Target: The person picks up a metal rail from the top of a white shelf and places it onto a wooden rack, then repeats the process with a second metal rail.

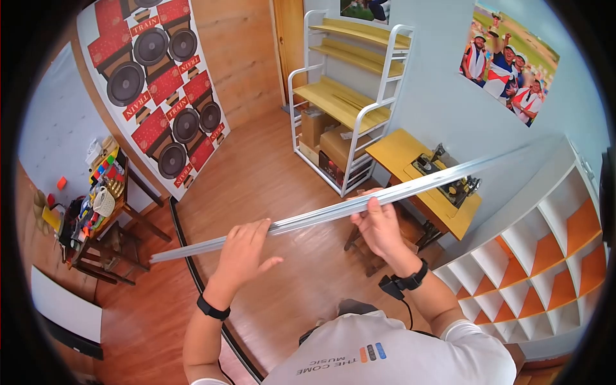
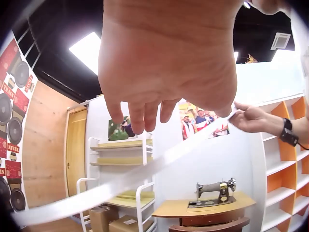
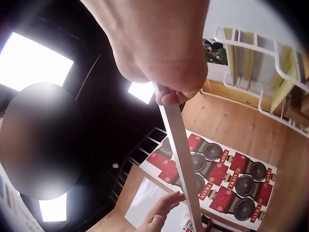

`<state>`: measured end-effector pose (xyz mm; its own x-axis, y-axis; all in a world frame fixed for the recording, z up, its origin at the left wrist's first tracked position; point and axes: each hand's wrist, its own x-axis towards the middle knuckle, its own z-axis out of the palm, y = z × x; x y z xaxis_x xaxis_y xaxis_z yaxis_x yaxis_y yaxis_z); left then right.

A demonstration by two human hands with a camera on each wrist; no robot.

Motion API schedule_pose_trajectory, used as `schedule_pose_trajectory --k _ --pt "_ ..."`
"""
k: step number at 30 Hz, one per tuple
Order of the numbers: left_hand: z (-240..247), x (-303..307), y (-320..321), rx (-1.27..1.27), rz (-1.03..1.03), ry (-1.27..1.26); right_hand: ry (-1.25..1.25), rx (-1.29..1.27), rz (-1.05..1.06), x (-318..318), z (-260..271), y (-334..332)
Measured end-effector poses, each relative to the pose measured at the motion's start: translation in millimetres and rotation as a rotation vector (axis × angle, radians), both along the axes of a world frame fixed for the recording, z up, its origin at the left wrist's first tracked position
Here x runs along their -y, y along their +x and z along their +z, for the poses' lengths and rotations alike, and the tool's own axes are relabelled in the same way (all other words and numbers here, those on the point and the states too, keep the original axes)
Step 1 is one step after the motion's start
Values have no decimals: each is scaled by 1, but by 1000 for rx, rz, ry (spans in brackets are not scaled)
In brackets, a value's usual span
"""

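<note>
Above the wooden floor (image 1: 250,154), a long pale rail (image 1: 321,216) is held crosswise in front of the person (image 1: 410,350). Right hand (image 1: 380,230): fingers and thumb clamped on the rail. Left hand (image 1: 242,251): fingers extended, thumb standing apart, positioned at the rail; firm contact cannot be confirmed. Beyond, a sewing machine (image 2: 224,191) stands on a yellow surface (image 1: 394,151) near a white-framed rack (image 1: 333,99).
</note>
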<state>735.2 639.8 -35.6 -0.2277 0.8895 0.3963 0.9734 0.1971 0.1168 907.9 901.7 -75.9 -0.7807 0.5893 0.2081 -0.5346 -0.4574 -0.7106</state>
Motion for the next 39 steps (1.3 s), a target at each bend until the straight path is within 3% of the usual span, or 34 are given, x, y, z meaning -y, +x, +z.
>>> schedule_pose_trajectory --k 5,8,13,17,23,26,28,30,34,37,39 --pt "-24 4 -71 -36 241 -86 -148 14 195 -2 -41 -97" --pt "-47 -5 -134 -91 244 -120 -216 18 252 -18 -71 -149" --pt "-52 -49 -224 -126 201 -101 -202 27 283 -51 -71 -214" --pt "-67 -99 -303 -149 89 -66 114 69 214 -90 -69 -250" --pt "-66 -179 -391 -221 -17 15 92 112 174 -139 -62 -289" --pt "-47 -220 -422 -208 -98 23 49 168 50 -157 -58 -302" --pt "-58 -243 -457 -247 -185 184 -24 154 -85 -159 -68 -308" --pt "-27 -258 -464 -173 -214 128 -73 221 -234 -162 -66 -315" --pt "-56 -280 -500 -40 -344 395 -159 229 -491 -153 -80 -326" --pt "-79 -271 -521 190 -376 230 -172 247 -608 -129 -89 -341" --pt "-102 -283 -538 609 -278 -208 -197 234 -686 -118 -103 -352"
